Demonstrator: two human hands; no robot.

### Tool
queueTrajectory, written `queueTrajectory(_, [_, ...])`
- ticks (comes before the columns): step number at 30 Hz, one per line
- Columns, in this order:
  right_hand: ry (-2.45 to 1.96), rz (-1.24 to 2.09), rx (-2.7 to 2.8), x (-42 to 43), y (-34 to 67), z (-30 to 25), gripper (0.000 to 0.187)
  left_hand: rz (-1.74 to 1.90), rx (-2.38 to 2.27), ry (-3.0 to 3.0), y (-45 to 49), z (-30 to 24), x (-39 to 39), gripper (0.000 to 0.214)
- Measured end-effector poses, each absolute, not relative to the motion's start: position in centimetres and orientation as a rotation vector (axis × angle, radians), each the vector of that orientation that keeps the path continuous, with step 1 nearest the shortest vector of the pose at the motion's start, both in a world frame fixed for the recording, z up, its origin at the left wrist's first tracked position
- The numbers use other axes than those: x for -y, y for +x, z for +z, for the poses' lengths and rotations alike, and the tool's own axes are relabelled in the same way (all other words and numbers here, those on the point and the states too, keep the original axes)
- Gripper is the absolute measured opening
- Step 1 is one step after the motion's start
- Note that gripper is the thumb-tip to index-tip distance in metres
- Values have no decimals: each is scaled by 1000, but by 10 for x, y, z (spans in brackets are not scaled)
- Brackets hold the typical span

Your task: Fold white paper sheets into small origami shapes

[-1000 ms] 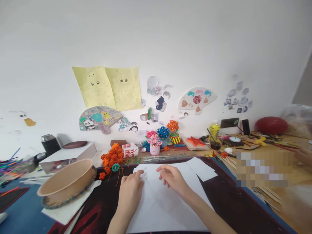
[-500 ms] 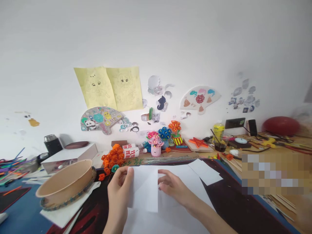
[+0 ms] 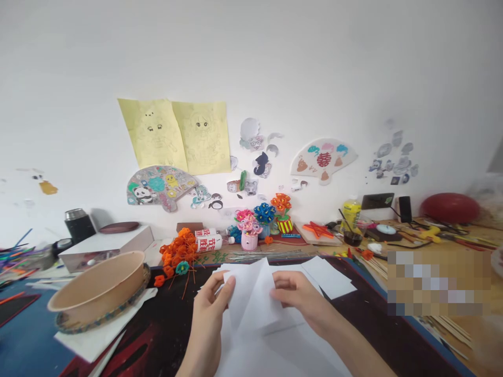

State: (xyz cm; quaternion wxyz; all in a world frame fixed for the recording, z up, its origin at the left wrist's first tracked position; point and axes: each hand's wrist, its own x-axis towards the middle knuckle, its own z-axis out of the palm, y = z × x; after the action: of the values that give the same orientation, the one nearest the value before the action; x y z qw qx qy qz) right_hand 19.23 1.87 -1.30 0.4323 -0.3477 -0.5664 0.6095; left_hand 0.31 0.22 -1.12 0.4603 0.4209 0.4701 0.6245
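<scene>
A folded sheet of white paper point(image 3: 251, 296) is held up between my two hands, with a crease and a pointed top edge showing. My left hand point(image 3: 214, 303) pinches its left side, thumb in front. On the right edge, my right hand point(image 3: 296, 298) grips the paper between thumb and fingers. Below lie larger white sheets point(image 3: 283, 351) on the dark desk mat point(image 3: 377, 319). Smaller white pieces of paper point(image 3: 330, 277) rest on the mat beyond my right hand.
At left, a round tan basin point(image 3: 98, 283) stands on white paper. Orange pipe-cleaner flowers point(image 3: 176, 256), bottles point(image 3: 210, 241) and small flower pots point(image 3: 249, 241) line the back. A cup of dark liquid point(image 3: 352, 238) and wooden sticks point(image 3: 451, 330) are at right.
The paper has gone from a flat upright panel to an opened fold with a peaked top. My right hand has closed on its right edge, and both hands have shifted slightly right.
</scene>
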Motion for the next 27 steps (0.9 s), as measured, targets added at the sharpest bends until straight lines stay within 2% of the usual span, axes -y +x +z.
queueTrajectory(7, [-843,1446,1317,-23,197,-13,36,1481,-1125,1209,7,-10,-2,30])
queueTrajectory(14, [-895,1364,1503,-31,193,-29,39,1485,-1141,1197,7,-13,-2,32])
queueTrajectory(20, [-862,1307,1552,-34,194,-32,45,1494,-1300,1302,0,-14,-5,42])
queueTrajectory(27, [-803,1307,1582,-32,193,-27,47,1441,-1256,1293,-4,-15,-5,39])
